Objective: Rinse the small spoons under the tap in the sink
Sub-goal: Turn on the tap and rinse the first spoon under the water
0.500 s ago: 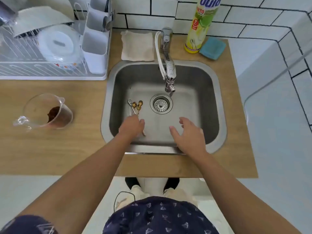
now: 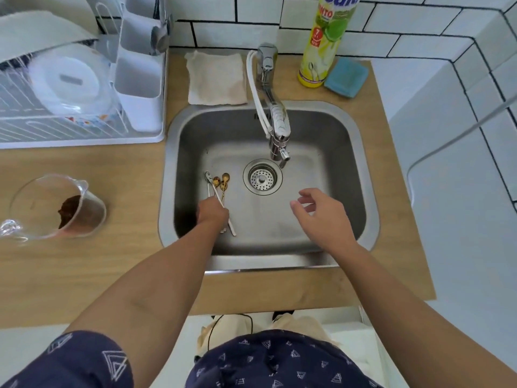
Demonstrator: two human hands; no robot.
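The yellow dish-soap bottle [image 2: 326, 43] at the top of the frame carries a cut-off blue brand name; only "NTO" and a red "7" read clearly. The small spoons [image 2: 219, 189] lie bunched on the left floor of the steel sink [image 2: 363, 175], long axes running up-frame, bowls pointing toward the back wall, just left of the drain [image 2: 262, 177]. The left hand [image 2: 213, 212] curls over their handles, apparently gripping them, though its fingers are hidden. The right hand [image 2: 324, 217] hovers right of centre over the basin, fingers loosely spread, holding nothing. The tap [image 2: 275, 116] reaches over the drain. The wooden counter [image 2: 84, 270] bears a dish rack [image 2: 81, 88] at upper left, a glass jug [image 2: 56, 208], a cloth [image 2: 216, 78] and a blue sponge [image 2: 347, 77]; white tiles back it.
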